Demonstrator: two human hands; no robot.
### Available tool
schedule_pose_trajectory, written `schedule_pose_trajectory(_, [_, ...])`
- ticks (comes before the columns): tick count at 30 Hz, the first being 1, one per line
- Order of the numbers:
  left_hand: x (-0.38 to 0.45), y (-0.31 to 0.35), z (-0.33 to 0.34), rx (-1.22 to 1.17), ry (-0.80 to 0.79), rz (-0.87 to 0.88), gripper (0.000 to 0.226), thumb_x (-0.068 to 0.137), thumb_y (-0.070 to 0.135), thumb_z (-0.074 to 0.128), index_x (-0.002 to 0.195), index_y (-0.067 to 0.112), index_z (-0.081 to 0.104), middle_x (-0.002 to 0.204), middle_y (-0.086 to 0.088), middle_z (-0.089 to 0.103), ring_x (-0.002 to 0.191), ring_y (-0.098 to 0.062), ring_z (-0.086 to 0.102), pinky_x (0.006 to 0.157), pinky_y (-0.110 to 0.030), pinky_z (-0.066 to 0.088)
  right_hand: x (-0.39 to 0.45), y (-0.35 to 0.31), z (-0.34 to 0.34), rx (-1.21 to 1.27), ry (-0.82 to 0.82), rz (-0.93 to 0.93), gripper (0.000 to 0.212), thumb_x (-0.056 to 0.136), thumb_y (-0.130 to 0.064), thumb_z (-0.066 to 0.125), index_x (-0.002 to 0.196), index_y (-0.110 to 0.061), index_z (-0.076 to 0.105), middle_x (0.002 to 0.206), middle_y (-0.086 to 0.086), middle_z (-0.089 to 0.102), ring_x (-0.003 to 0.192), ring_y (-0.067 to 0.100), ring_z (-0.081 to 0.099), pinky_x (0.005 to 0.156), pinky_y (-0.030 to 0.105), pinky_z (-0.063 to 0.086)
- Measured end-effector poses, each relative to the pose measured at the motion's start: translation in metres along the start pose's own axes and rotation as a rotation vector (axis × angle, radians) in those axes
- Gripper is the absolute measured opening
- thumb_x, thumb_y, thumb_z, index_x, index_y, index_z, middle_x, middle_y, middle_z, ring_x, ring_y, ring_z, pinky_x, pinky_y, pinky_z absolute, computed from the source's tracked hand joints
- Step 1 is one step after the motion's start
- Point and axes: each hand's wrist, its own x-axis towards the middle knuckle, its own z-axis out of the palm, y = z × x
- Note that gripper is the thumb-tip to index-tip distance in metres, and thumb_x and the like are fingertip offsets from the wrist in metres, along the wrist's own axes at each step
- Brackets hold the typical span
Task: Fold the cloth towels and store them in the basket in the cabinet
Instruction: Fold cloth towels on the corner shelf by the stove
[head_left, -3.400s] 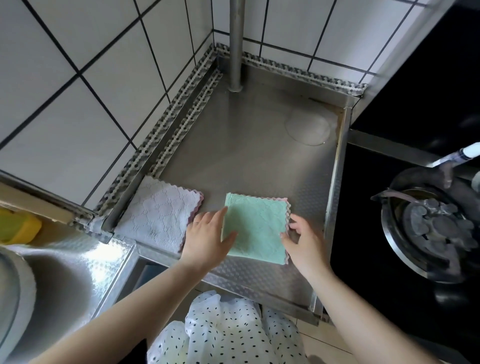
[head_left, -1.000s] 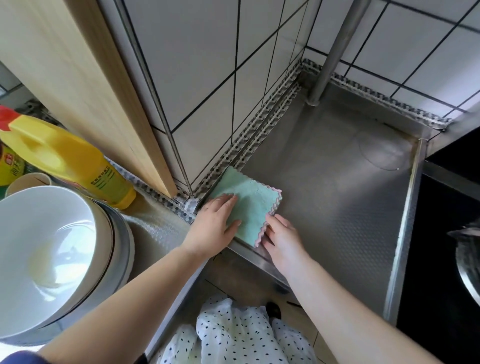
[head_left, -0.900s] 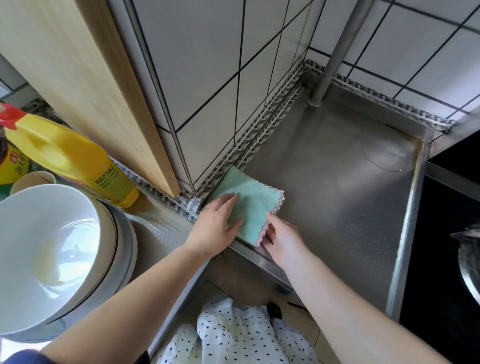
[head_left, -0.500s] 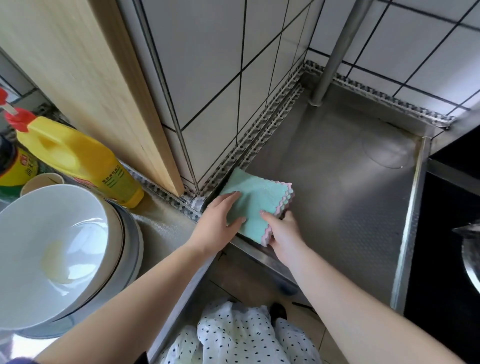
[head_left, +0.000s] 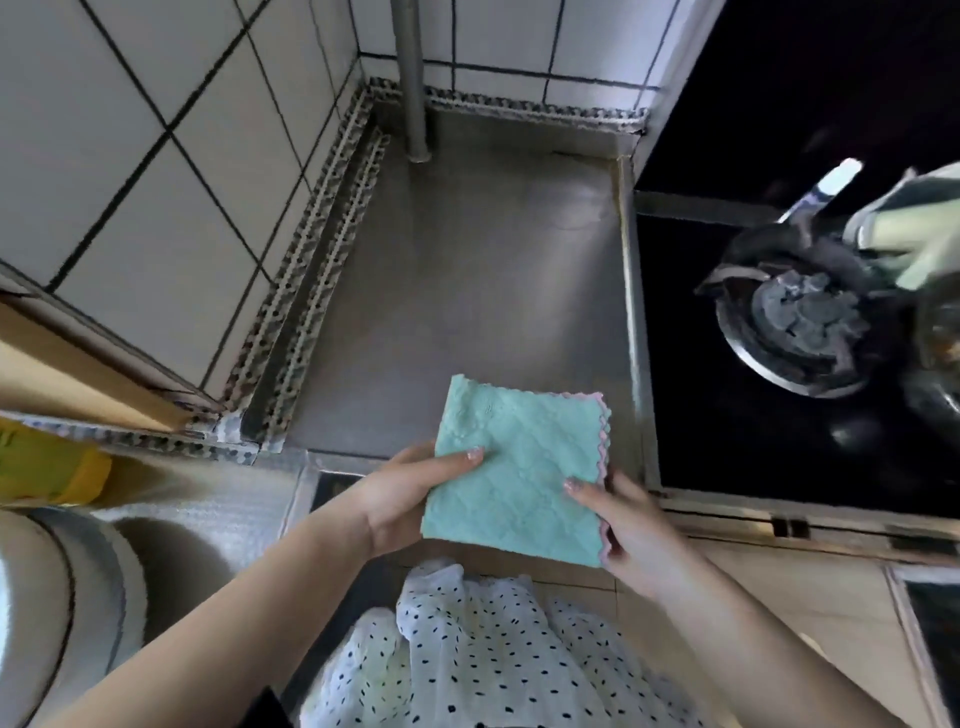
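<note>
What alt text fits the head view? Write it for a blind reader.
Two hands, left and right, hold a folded green towel above the front edge of a steel counter. A gas burner sits to the right.

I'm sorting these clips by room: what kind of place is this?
Most likely a home kitchen: a gas burner in a black hob, a steel counter against tiled walls, and a sink at the left.
</note>
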Motion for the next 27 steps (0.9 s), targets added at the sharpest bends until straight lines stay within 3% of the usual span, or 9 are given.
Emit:
schedule_pose_trajectory(2, [0.010, -0.007, 0.023, 0.065, -0.026, -0.039, 0.037, 0.087, 0.017, 0.061, 0.122, 0.004, 0.054, 0.117, -0.015, 0.067, 0.106, -0.031, 0.065, 0.081, -0.041, 0.057, -0.017, 0.004, -0.022, -0.027, 0.064, -0.040, 0.025, 0.086, -0.011, 0.064, 0.110, -0.010, 0.058, 0.085, 0.017, 0.071, 0.065, 0.021, 0.072, 0.052, 0.029, 0.057])
schedule_pose_trajectory(4, [0.027, -0.017, 0.056, 0.163, -0.050, -0.078, 0.033, 0.086, 0.013, 0.060, 0.118, 0.006, 0.056, 0.112, -0.014, 0.069, 0.102, -0.030, 0.067, 0.079, -0.041, 0.058, -0.039, 0.008, -0.054, 0.029, 0.093, -0.110, 0.028, 0.087, -0.012, 0.062, 0.114, -0.009, 0.056, 0.075, 0.007, 0.073, 0.059, 0.015, 0.070, 0.048, 0.023, 0.052])
schedule_pose_trajectory(6, [0.039, -0.025, 0.079, 0.258, -0.089, -0.096, 0.038, 0.084, 0.015, 0.066, 0.120, 0.005, 0.055, 0.113, -0.015, 0.068, 0.104, -0.031, 0.066, 0.084, -0.044, 0.056, -0.055, 0.015, -0.077, -0.015, 0.148, -0.175, 0.051, 0.074, -0.029, 0.072, 0.119, -0.013, 0.056, 0.093, 0.004, 0.074, 0.076, 0.018, 0.072, 0.062, 0.030, 0.054])
schedule_pose_trajectory(8, [0.053, -0.035, 0.106, 0.367, -0.128, -0.119, 0.050, 0.077, 0.018, 0.071, 0.122, 0.006, 0.054, 0.115, -0.015, 0.067, 0.106, -0.032, 0.065, 0.090, -0.049, 0.052, -0.074, 0.021, -0.100, -0.019, 0.195, -0.244, 0.063, 0.065, -0.040, 0.076, 0.120, -0.017, 0.056, 0.099, 0.004, 0.072, 0.078, 0.021, 0.070, 0.063, 0.034, 0.053])
schedule_pose_trajectory(11, [0.071, -0.052, 0.153, 0.515, -0.184, -0.151, 0.054, 0.072, 0.020, 0.073, 0.122, 0.009, 0.056, 0.114, -0.013, 0.068, 0.105, -0.031, 0.065, 0.092, -0.050, 0.051, -0.106, 0.029, -0.135, 0.119, 0.197, -0.337, 0.041, 0.079, -0.017, 0.068, 0.119, -0.016, 0.055, 0.107, 0.002, 0.072, 0.094, 0.021, 0.070, 0.067, 0.029, 0.057])
schedule_pose_trajectory(16, [0.097, -0.083, 0.221, 0.607, -0.302, -0.191, 0.053, 0.070, 0.014, 0.075, 0.120, 0.013, 0.058, 0.113, -0.010, 0.069, 0.103, -0.029, 0.067, 0.081, -0.045, 0.056, -0.150, 0.042, -0.192, 0.277, 0.288, -0.394, 0.055, 0.074, -0.013, 0.072, 0.125, -0.009, 0.051, 0.116, 0.010, 0.068, 0.102, 0.029, 0.067, 0.073, 0.035, 0.058])
schedule_pose_trajectory(19, [0.114, -0.118, 0.274, 0.698, -0.363, -0.218, 0.053, 0.069, 0.016, 0.079, 0.118, 0.014, 0.059, 0.114, -0.010, 0.069, 0.104, -0.031, 0.066, 0.088, -0.050, 0.052, -0.188, 0.056, -0.234, 0.365, 0.398, -0.448, 0.048, 0.073, -0.009, 0.068, 0.119, -0.011, 0.054, 0.110, 0.007, 0.071, 0.097, 0.025, 0.069, 0.069, 0.031, 0.058])
schedule_pose_trajectory(22, [0.128, -0.152, 0.320, 0.789, -0.405, -0.232, 0.035, 0.080, 0.004, 0.070, 0.113, 0.013, 0.061, 0.107, -0.007, 0.072, 0.097, -0.024, 0.069, 0.077, -0.037, 0.058, -0.218, 0.073, -0.267, 0.463, 0.464, -0.500, 0.044, 0.073, -0.006, 0.064, 0.116, -0.010, 0.055, 0.103, 0.004, 0.073, 0.092, 0.021, 0.070, 0.066, 0.026, 0.057])
schedule_pose_trajectory(27, [0.153, -0.190, 0.385, 0.978, -0.547, -0.336, 0.039, 0.080, 0.005, 0.067, 0.117, 0.010, 0.059, 0.110, -0.006, 0.071, 0.100, -0.023, 0.068, 0.077, -0.032, 0.058, -0.246, 0.107, -0.305, 0.679, 0.625, -0.541, 0.033, 0.079, -0.001, 0.063, 0.110, -0.010, 0.057, 0.096, 0.003, 0.074, 0.087, 0.020, 0.071, 0.064, 0.026, 0.057])
